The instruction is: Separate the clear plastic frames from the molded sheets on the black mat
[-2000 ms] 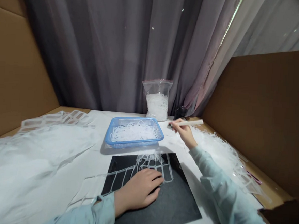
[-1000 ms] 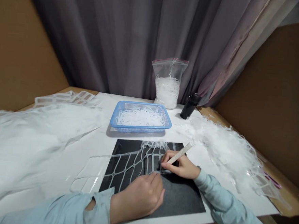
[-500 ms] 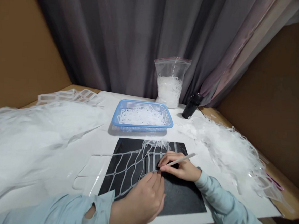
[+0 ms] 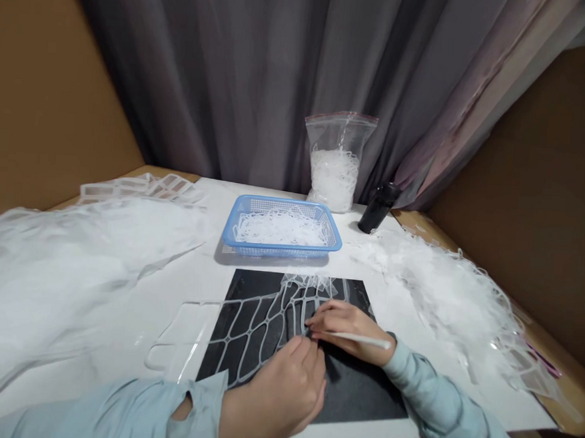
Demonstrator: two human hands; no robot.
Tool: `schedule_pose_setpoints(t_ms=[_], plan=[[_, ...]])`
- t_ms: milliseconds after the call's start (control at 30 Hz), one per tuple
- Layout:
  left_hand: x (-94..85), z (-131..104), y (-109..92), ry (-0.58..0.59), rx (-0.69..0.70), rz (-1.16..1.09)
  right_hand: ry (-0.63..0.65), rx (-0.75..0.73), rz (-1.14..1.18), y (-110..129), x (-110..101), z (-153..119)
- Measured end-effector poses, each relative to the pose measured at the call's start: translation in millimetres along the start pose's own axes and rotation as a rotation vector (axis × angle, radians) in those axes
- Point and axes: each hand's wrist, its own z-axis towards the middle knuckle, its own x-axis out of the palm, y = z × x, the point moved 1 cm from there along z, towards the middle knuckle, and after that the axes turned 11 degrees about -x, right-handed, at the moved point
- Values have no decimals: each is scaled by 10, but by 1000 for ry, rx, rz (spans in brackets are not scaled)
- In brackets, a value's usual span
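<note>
A sheet of translucent white plastic netting (image 4: 246, 339) with large cells lies over a black mat (image 4: 360, 397), its left end reaching onto the white table. My left hand (image 4: 285, 385) is closed, fingertips pinched together at the netting's near right edge. Just beyond it, my right hand (image 4: 348, 326) grips a slim white pen-like stick (image 4: 364, 339). The stick's rear end points right, and its tip is hidden by the fingers. Both hands' fingertips are close together over the mat.
Behind the mat stands a blue plastic basket (image 4: 280, 250) of white loops. Farther back are a zip bag (image 4: 333, 178) of similar loops and a black bottle (image 4: 378, 208). Heaped netting (image 4: 94, 252) covers the left side; tangled white scraps (image 4: 458, 290) lie right.
My right hand has turned so the stick's rear end has dropped from pointing up and right to nearly level. My left hand stays at the netting. The view has shifted slightly.
</note>
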Motion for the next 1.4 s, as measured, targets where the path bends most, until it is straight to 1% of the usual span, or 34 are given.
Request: schedule_pose_setpoints(t_ms=[133, 267, 467, 567, 633, 700, 933, 1000, 1033, 1067, 1100, 1167, 1233, 1300, 1367, 1400], plan=[[23, 1, 10, 2, -1, -20, 12, -64, -110, -12, 60, -5], [35, 2, 24, 10, 15, -20, 18, -96, -191, -19, 72, -31], [32, -2, 22, 15, 11, -22, -2, -69, -276, 0, 66, -67], [49, -15, 25, 8, -7, -33, -65, -23, -318, -7, 8, -64], [65, -30, 31, -11, -3, -25, -161, 41, -362, -24, -76, -69], [81, -45, 35, -29, 8, -17, -299, 124, -417, -51, -191, -93], [119, -66, 19, -63, -8, -17, -937, 392, -615, -200, -677, -354], [133, -68, 13, -77, -10, -18, -1041, 453, -606, -231, -776, -413], [138, -69, 13, -81, -8, -16, -1052, 483, -575, -240, -803, -423], [141, -69, 14, -83, -5, -14, -1032, 512, -524, -244, -811, -419], [140, -68, 17, -87, 1, -10, -982, 535, -457, -243, -800, -402], [125, -60, 24, -77, 16, -3, -826, 561, -299, -223, -724, -336], [100, -48, 32, -41, 36, 1, -658, 562, -155, -183, -597, -256], [74, -36, 35, -8, 48, 5, -527, 552, -53, -135, -454, -190], [56, -26, 36, -10, 39, 9, -457, 535, -2, -95, -322, -151], [52, -22, 36, -19, 29, 10, -446, 523, 4, -80, -268, -141]])
